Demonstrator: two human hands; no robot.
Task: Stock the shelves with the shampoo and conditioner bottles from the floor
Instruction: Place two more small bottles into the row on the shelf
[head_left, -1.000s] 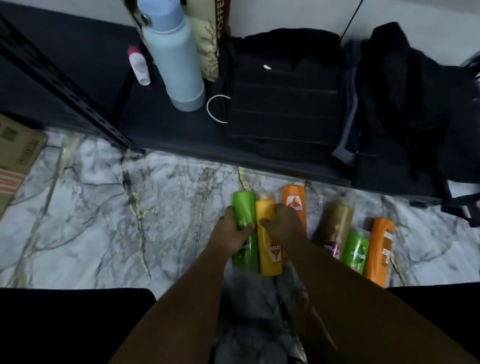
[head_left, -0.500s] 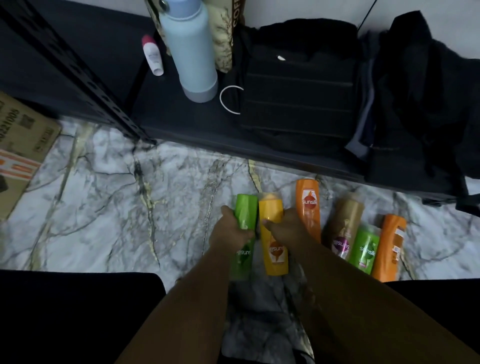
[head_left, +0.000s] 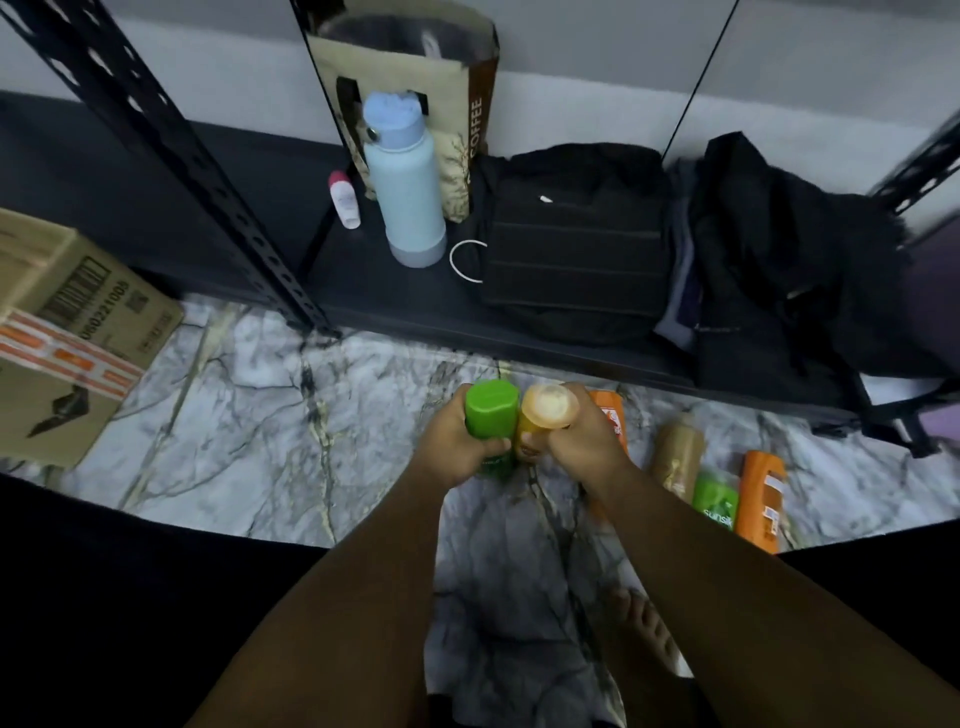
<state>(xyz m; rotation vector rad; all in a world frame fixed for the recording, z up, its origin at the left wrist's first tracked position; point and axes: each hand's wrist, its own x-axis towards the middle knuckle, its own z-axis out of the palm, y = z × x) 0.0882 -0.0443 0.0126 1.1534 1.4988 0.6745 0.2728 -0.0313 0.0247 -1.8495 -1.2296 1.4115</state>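
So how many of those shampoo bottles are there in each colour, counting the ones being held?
Green: 2, tall green bottle in the left hand, small green bottle on the floor.
Yellow: 1, yellow bottle in the right hand.
Orange: 2, orange bottle behind that hand, far-right orange bottle.
Brown: 1, brown bottle on the floor.
Total: 6

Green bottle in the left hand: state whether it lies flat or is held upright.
Upright. The green bottle points its flat end up at the camera; the left hand grips its body.
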